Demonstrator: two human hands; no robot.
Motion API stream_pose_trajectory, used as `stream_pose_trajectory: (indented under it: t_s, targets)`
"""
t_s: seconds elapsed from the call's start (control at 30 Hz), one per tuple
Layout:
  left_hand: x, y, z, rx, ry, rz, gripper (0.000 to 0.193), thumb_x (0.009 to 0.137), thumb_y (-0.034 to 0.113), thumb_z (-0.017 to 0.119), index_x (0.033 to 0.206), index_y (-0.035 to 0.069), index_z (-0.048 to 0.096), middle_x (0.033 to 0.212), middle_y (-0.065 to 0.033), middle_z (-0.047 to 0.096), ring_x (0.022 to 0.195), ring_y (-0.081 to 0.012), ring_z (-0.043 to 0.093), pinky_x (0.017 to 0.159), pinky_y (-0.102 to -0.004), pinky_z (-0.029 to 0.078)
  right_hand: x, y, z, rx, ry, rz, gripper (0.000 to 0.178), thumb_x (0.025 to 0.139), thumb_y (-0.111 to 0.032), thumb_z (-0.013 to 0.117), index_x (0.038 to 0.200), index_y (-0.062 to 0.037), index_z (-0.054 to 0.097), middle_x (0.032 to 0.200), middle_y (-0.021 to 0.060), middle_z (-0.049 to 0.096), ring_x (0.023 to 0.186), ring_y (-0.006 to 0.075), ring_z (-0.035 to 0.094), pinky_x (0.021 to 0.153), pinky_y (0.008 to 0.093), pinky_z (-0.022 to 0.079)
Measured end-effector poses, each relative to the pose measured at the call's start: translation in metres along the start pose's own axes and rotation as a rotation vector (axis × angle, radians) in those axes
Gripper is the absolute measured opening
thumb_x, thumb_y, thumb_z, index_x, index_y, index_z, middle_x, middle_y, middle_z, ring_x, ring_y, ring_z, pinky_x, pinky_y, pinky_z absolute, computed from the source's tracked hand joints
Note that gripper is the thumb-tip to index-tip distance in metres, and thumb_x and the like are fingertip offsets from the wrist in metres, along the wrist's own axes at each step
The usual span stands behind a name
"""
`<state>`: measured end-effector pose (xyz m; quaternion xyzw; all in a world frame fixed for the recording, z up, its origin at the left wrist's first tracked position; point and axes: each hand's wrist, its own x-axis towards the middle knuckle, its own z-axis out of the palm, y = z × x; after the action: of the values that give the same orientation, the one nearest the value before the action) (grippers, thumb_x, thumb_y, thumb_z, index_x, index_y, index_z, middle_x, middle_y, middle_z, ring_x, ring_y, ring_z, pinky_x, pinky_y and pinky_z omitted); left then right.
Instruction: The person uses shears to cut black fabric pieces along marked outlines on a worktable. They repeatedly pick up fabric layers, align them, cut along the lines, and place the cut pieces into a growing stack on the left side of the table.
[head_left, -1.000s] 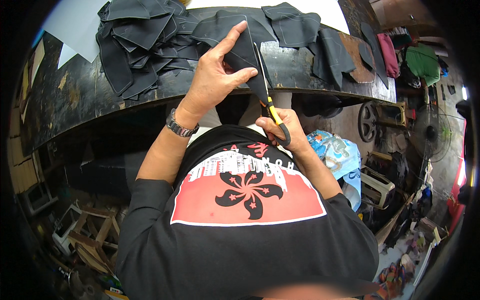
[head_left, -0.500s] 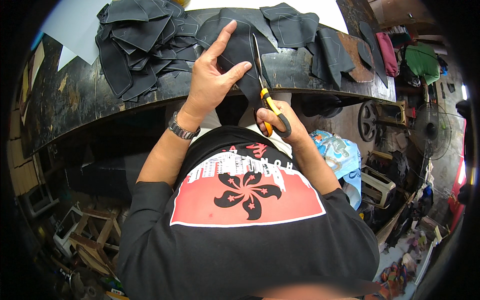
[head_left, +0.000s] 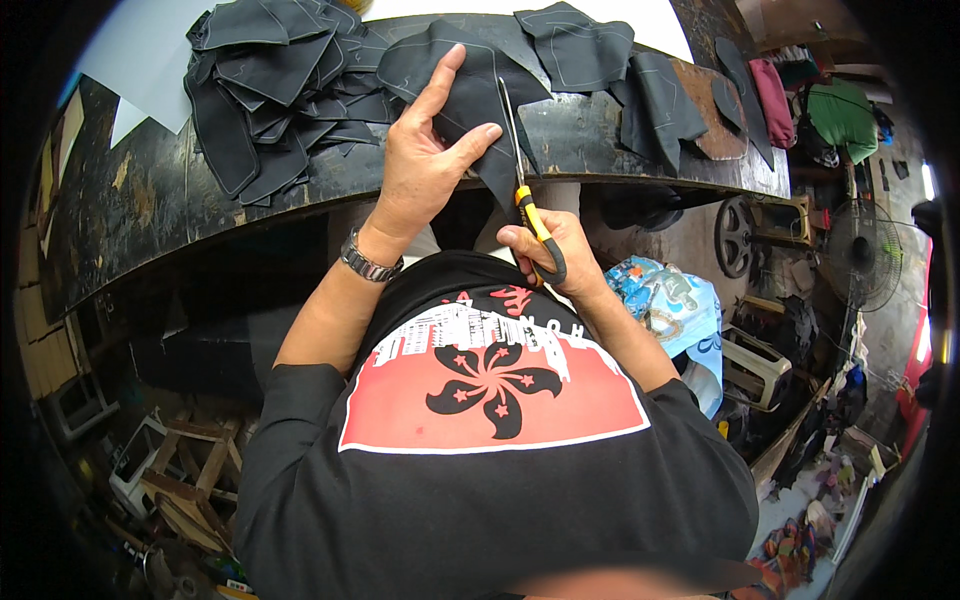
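The black sheet piece (head_left: 472,92) reached the worktop's (head_left: 590,135) near edge. It looked light and pliable, probably best held flat inside its pale line. Its surface was dark, its corners pointed. The left hand (head_left: 422,168) held it, thumb and forefinger spread; the right hand (head_left: 560,250) gripped yellow-and-black scissors (head_left: 525,203).

Free gap above black table (head_left: 575,130), right of scissors (head_left: 523,195), marked pieces (head_left: 660,110) bounding it; piled dark pieces (head_left: 265,85) obstructing farther left

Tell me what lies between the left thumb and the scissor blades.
In the head view, a narrow strip of the black piece lies between the left thumb and the scissor blades; nothing else shows.
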<state>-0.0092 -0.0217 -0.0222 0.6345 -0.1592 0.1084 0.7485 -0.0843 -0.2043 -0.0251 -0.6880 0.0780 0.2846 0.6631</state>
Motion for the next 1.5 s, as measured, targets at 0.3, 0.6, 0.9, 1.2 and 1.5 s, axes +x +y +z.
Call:
stream_pose_trajectory:
  t_s: [0.3, 0.6, 0.9, 1.2, 1.5]
  targets:
    - [-0.010, 0.005, 0.007, -0.081, -0.090, -0.134, 0.072, 0.082, -0.006, 0.067, 0.145, -0.001, 0.033, 0.143, -0.0147, 0.043, 0.111, -0.0130, 0.056, 0.093, -0.0254, 0.049, 0.018, -0.011, -0.007, 0.102, -0.106, -0.163, 0.044, 0.084, -0.046, 0.070, 0.076, -0.0044, 0.058, 0.058, 0.0012, 0.052, 0.045, 0.0091, 0.048, 0.043, 0.0232, 0.039]
    - [-0.010, -0.004, 0.008, -0.042, -0.061, -0.085, 0.072, 0.082, -0.007, 0.067, 0.145, -0.002, 0.033, 0.143, -0.0148, 0.043, 0.115, -0.0134, 0.053, 0.094, -0.0252, 0.048, 0.012, -0.004, 0.005, 0.195, -0.001, -0.100, 0.031, 0.083, -0.031, 0.076, 0.075, -0.0053, 0.060, 0.057, -0.0015, 0.052, 0.041, 0.0044, 0.046, 0.036, 0.0197, 0.036]
    - [-0.014, -0.006, 0.007, -0.056, -0.055, -0.174, 0.062, 0.082, -0.001, 0.069, 0.139, 0.001, 0.045, 0.129, -0.0105, 0.057, 0.104, -0.0106, 0.058, 0.092, -0.0243, 0.048, 0.009, -0.002, 0.003, 0.179, 0.057, -0.068, 0.034, 0.084, -0.032, 0.074, 0.072, -0.0063, 0.057, 0.052, -0.0006, 0.051, 0.037, 0.0056, 0.045, 0.035, 0.0188, 0.033]
    - [0.004, -0.010, -0.024, -0.051, 0.039, -0.159, 0.043, 0.080, 0.001, 0.072, 0.123, 0.004, 0.063, 0.113, -0.0063, 0.066, 0.099, -0.0108, 0.060, 0.091, -0.0241, 0.047, -0.002, -0.006, -0.036, -0.068, -0.278, 0.010, 0.048, 0.087, -0.049, 0.061, 0.086, -0.0012, 0.057, 0.072, 0.0053, 0.057, 0.062, 0.0130, 0.058, 0.060, 0.0241, 0.046]
    - [-0.008, -0.004, -0.009, 0.164, -0.079, -0.052, 0.065, 0.075, -0.001, 0.072, 0.136, 0.007, 0.051, 0.127, -0.0099, 0.058, 0.113, -0.0143, 0.055, 0.100, -0.0266, 0.041, 0.001, -0.004, -0.030, -0.101, -0.173, 0.018, 0.042, 0.084, -0.044, 0.068, 0.086, -0.0025, 0.059, 0.067, 0.0025, 0.057, 0.058, 0.0096, 0.055, 0.055, 0.0234, 0.045]
